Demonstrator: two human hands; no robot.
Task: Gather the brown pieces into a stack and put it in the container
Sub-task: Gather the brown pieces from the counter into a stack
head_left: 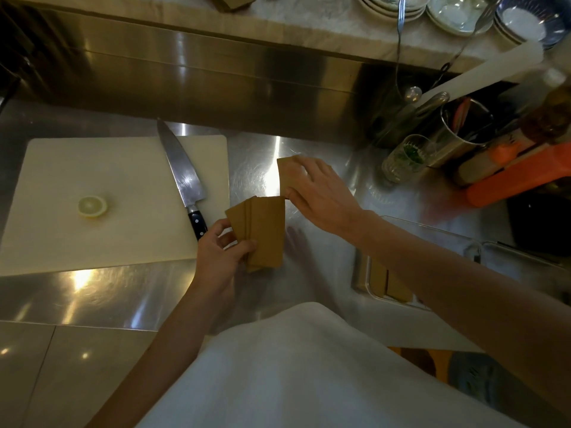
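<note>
Centrally, fanned brown pieces [262, 230] are pinched by left hand [221, 254] fingers; at 1 o'clock, another piece [289, 174] (half hidden) is pinched by the right hand [321, 193].

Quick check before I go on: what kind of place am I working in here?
Most likely a commercial or restaurant kitchen prep station: a stainless steel counter, a white cutting board with a chef's knife and a lemon half, and stacked bowls on the shelf above.
</note>
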